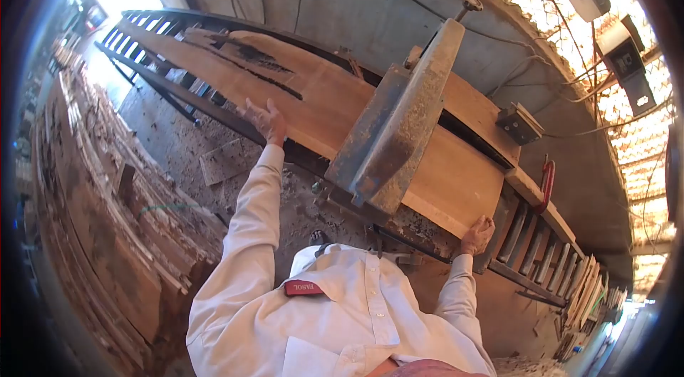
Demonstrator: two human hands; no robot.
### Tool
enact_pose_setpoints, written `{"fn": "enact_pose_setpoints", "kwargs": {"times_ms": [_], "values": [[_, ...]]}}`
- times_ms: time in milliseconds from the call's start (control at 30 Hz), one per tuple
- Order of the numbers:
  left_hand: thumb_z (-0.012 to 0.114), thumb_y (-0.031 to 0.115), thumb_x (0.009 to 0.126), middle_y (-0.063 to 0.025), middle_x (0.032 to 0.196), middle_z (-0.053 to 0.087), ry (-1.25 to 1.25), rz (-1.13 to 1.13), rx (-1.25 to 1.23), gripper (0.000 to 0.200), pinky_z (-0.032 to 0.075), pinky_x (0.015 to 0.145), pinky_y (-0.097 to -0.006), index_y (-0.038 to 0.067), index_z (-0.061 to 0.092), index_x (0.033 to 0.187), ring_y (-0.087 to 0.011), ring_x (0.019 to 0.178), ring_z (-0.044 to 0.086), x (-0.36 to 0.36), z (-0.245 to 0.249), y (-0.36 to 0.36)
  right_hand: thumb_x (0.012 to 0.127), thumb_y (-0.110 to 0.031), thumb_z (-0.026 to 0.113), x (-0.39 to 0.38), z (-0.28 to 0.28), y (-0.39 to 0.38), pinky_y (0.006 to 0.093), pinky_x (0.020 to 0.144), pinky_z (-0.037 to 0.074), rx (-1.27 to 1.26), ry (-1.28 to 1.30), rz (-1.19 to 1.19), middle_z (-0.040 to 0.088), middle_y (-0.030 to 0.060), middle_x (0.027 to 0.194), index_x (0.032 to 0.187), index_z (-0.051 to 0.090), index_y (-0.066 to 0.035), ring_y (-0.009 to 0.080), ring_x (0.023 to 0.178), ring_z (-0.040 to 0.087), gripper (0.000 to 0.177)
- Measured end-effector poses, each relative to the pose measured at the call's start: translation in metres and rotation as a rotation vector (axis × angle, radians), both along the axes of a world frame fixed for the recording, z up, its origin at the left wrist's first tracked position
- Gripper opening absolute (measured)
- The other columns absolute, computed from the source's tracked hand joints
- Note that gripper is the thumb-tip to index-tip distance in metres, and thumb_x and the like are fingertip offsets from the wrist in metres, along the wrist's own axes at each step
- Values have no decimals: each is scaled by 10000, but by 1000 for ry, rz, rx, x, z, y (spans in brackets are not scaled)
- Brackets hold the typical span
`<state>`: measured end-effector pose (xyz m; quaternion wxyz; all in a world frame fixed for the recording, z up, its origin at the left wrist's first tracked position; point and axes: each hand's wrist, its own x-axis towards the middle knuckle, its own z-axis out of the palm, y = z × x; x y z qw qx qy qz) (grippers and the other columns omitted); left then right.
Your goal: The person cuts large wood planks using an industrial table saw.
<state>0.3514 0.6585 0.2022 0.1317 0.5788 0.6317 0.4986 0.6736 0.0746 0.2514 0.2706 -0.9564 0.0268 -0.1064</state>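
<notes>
A long wooden board with a dark, ragged split passes under the blue-grey metal housing of a woodworking machine. Its smooth, lighter part comes out on the right side of the housing. My left hand lies at the board's near edge, left of the machine, fingers spread apart. At the near right corner of the board, my right hand has its fingers curled round the edge. The fingertips under the board are hidden.
Roller stands extend right of the machine, and a black frame supports the left side. A red clamp sits on a timber rail. Stacked rough planks fill the left. Switch boxes and loose cables hang at right.
</notes>
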Motion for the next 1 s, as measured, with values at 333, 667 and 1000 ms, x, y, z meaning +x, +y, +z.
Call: {"fn": "enact_pose_setpoints", "kwargs": {"times_ms": [333,667,1000], "values": [[656,377,954,-368,1559,260,118,22,-88,740,240,1175,-602,22,328,1515,-513,1482,228,17,8,21,980,-573,553,-2,-10,12,415,1040,449,12,-56,26,637,158,1344,1342,575,-134,344,1260,588,569],[646,401,957,-347,1539,296,-38,-148,-123,784,312,1129,-599,-7,280,1516,-486,1448,312,9,9,6,993,-540,520,-4,5,8,422,1048,442,-45,43,21,607,149,1365,1356,553,-109,347,1266,571,564],[584,398,979,-307,1424,483,89,91,-124,716,232,1176,-619,35,307,1531,-490,1351,437,6,8,6,1031,-485,540,12,-40,-11,388,1021,493,358,-20,155,622,158,1383,1391,564,-95,320,1243,607,531]]}}
